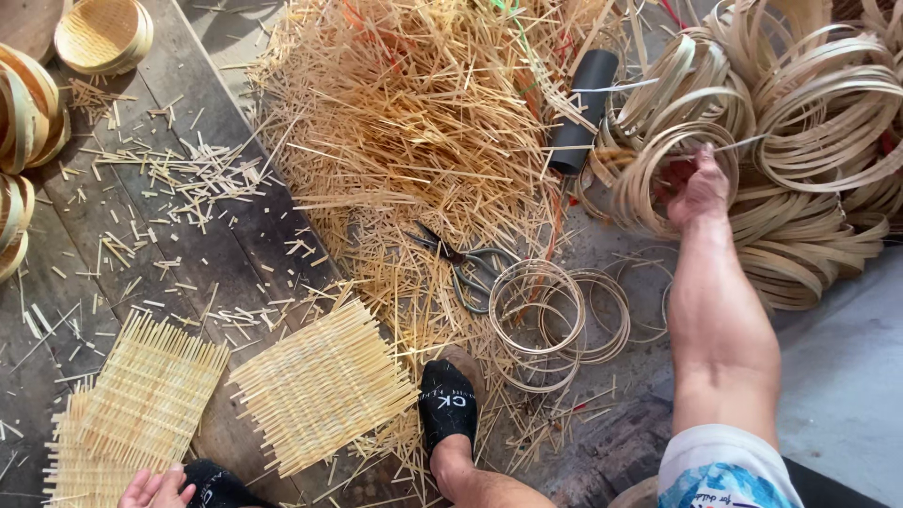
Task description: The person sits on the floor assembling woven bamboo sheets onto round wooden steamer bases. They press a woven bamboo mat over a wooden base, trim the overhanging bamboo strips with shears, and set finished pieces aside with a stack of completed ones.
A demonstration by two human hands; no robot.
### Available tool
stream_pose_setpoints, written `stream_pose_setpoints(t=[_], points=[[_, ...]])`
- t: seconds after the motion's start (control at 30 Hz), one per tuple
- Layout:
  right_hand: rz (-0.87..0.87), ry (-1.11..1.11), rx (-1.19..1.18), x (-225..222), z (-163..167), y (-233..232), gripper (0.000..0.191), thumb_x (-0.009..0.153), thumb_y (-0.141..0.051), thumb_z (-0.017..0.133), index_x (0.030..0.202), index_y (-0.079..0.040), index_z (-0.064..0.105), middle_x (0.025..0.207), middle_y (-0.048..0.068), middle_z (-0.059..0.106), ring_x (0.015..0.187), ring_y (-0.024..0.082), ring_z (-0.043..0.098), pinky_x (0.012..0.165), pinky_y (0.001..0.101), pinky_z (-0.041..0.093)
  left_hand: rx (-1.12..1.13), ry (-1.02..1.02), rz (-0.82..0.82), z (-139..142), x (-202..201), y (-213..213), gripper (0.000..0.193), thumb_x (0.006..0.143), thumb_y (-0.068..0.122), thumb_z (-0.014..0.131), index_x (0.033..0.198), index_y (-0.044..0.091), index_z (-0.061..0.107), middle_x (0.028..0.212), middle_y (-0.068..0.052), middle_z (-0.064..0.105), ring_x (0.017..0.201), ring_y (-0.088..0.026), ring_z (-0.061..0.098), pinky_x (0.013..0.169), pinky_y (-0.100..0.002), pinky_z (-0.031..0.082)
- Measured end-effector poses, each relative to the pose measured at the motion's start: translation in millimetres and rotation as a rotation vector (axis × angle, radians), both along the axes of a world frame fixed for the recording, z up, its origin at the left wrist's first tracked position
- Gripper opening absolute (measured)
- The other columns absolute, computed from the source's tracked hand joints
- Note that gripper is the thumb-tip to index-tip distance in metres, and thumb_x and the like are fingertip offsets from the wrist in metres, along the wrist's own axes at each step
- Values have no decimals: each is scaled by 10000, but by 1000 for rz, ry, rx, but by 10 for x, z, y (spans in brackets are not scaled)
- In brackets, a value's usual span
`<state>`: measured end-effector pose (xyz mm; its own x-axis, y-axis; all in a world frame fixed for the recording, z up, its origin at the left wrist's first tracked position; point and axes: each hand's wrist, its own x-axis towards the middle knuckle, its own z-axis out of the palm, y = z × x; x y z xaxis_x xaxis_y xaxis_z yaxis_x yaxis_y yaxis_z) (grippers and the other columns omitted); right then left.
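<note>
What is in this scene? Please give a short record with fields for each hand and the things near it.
Right hand: reaches into the pile of bamboo rings, fingers on one ring; grip not clear.
Left hand: at the bottom edge, fingers spread, at the stack of woven mats.
Near foot: one woven mat, thin hoops, scissors.
Middle: heap of strips, black tube.
Top left: round baskets.

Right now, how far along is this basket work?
Done: finished baskets at top left and two woven mats on the floor. In hand: the right hand reaches into the pile of bamboo rings; the left hand rests by a mat. Left: thin loose rings, scissors and much uncut straw.
</note>
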<state>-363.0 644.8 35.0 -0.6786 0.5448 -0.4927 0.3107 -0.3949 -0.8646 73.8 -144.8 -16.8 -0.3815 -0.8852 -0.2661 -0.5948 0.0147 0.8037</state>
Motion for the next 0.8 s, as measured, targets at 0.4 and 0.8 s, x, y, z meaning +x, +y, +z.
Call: stream_pose_setpoints(t=[0.4,0.8], points=[[252,5,889,2766,-280,-900,294,962,-127,515,802,16,717,727,123,715,663,185,681,634,359,530,106,137,-1,132,-296,406,557,914,-7,792,1398,-52,520,1168,-169,661,907,-219,698,679,-351,611],[296,-142,675,2789,787,-756,341,1011,-139,525,745,9,676,709,99,706,596,160,649,556,311,543,323,266,2,119,-212,433,418,966,65,742,1334,18,550,1096,-73,666,906,-147,681,710,-300,591]])
